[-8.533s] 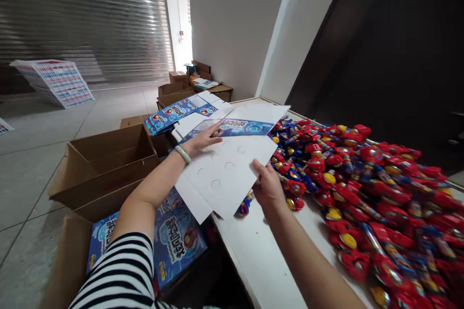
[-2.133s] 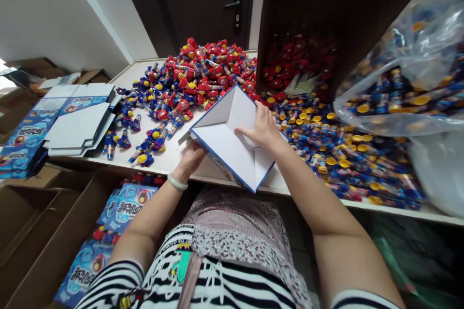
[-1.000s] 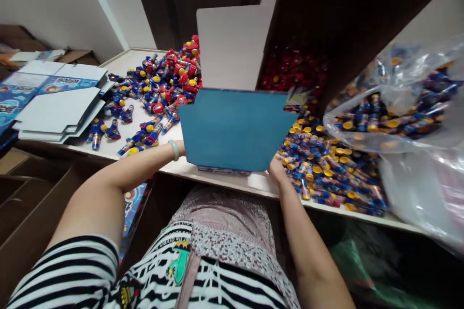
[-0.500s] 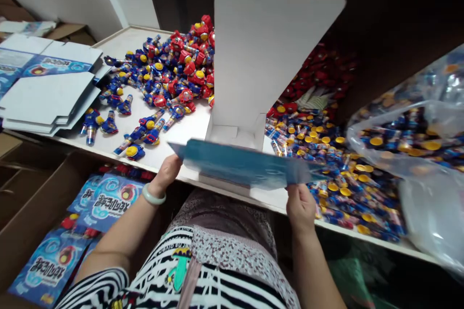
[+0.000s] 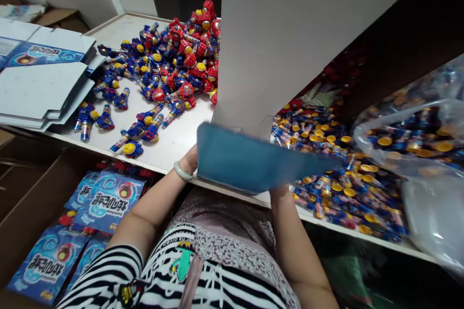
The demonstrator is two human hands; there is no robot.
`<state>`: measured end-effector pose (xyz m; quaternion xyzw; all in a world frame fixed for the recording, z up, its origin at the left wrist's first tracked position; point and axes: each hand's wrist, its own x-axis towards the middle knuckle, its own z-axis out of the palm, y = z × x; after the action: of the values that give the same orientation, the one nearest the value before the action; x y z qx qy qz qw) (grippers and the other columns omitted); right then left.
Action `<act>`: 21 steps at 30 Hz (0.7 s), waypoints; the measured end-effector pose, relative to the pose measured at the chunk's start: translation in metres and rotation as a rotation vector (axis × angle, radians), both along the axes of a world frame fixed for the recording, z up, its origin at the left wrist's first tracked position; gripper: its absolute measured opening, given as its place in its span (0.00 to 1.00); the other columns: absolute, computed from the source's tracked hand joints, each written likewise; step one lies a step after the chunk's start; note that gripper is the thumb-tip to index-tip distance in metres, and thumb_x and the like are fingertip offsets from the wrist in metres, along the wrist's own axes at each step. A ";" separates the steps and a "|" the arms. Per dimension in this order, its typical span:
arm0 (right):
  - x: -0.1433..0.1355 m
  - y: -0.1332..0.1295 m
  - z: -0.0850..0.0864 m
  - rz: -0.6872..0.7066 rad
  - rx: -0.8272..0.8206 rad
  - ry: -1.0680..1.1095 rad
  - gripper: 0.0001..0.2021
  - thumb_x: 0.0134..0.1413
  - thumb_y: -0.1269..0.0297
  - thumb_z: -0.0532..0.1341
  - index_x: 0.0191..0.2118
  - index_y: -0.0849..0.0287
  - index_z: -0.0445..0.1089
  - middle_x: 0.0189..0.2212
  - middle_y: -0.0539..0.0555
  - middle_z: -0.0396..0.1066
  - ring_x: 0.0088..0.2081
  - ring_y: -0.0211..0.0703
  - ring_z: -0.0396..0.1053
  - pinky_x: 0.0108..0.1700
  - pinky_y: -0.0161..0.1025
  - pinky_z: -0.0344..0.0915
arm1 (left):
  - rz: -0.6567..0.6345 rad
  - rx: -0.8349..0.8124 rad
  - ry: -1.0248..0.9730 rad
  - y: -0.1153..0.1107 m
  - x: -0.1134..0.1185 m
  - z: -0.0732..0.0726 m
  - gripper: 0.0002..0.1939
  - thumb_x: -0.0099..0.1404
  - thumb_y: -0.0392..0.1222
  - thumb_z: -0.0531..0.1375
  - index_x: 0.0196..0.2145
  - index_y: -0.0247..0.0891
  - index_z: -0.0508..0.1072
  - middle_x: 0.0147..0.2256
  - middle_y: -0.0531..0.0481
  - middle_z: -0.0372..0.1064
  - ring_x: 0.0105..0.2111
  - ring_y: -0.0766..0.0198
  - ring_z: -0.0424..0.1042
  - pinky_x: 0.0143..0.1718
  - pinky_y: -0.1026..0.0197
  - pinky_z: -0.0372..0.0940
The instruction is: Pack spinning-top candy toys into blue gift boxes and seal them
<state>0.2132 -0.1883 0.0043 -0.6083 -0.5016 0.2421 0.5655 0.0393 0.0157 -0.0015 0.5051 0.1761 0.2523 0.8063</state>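
A part-folded cardboard display box stands at the table's front edge, its tall pale back panel upright. Its blue front panel is raised toward me and slightly blurred. My left hand, with a pale bangle at the wrist, holds the box at the panel's left end. At the lower edge, right of the middle, my right hand grips it too. The panel covers most of the fingers of both hands.
Blue and red toys are heaped on the table behind and left of the box. Flat cardboard blanks are stacked at far left. Yellow-capped tubes and a clear plastic bag lie right. Below left, a carton holds printed blue boxes.
The blue panel has swung up and shows more of its face. Both hands have moved inward, the left to the right and the right to the left. The back panel looks nearer.
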 end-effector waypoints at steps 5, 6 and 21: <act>0.004 0.018 0.006 -0.620 0.131 -0.058 0.40 0.62 0.33 0.38 0.70 0.53 0.52 0.62 0.62 0.63 0.65 0.55 0.61 0.64 0.57 0.61 | 0.428 0.009 -0.077 -0.002 0.014 0.006 0.22 0.56 0.56 0.70 0.42 0.42 0.72 0.35 0.54 0.73 0.31 0.68 0.70 0.37 0.64 0.68; 0.008 0.019 0.008 -0.683 0.114 -0.144 0.39 0.62 0.36 0.43 0.69 0.56 0.54 0.62 0.63 0.61 0.66 0.55 0.59 0.65 0.57 0.58 | 0.490 0.095 -0.067 -0.002 0.012 0.007 0.21 0.58 0.58 0.69 0.40 0.41 0.73 0.34 0.54 0.72 0.32 0.68 0.69 0.37 0.64 0.67; 0.074 0.047 0.114 -0.268 -0.574 -0.711 0.32 0.63 0.51 0.53 0.68 0.62 0.56 0.30 0.55 0.77 0.33 0.49 0.74 0.38 0.40 0.66 | 0.493 1.064 0.206 0.004 0.003 0.002 0.24 0.74 0.52 0.51 0.61 0.37 0.59 0.52 0.38 0.67 0.49 0.56 0.70 0.51 0.53 0.68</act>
<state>0.2871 -0.1415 0.1188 -0.8444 -0.4939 0.0728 0.1942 0.0423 0.0195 0.0001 0.8059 0.2148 0.4353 0.3389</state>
